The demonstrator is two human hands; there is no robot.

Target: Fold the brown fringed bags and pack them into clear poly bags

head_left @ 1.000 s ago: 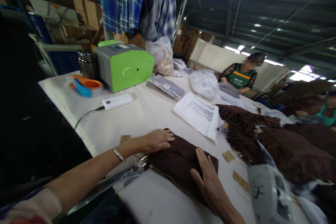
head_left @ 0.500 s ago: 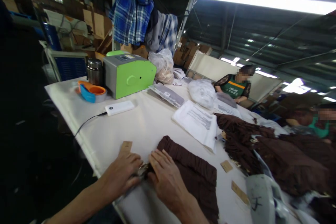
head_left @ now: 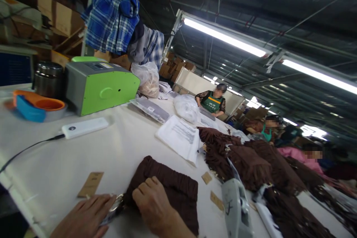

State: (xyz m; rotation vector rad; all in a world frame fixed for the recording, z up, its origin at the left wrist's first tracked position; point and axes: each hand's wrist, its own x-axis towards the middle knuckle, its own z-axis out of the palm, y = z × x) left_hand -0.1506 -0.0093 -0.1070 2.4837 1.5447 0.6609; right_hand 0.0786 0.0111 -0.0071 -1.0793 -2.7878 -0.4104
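A folded brown garment (head_left: pixel 178 189) with a gathered upper edge lies on the table in front of me. My right hand (head_left: pixel 154 206) rests on its left part, fingers curled into the cloth; the fingertips are hidden. To the left, my left hand (head_left: pixel 86 215) lies flat with its fingers stretched out, touching a shiny metal piece (head_left: pixel 116 205) at the garment's left edge. What this piece is I cannot make out. Just beyond my left hand lies a brown card tag (head_left: pixel 91 184).
A green and grey machine (head_left: pixel 108 91), a steel flask (head_left: pixel 48 78) and an orange and blue tape dispenser (head_left: pixel 41 104) stand behind. A white power bank (head_left: pixel 85 127) trails a cable. Printed bags (head_left: pixel 178 137), a grey tool (head_left: pixel 237 208) and brown garments (head_left: pixel 248 160) lie rightward. Co-workers sit beyond.
My view has swung right. My right hand has gone from flat to curled on the garment. My left hand has flattened beside the metal piece, and the hands are farther apart.
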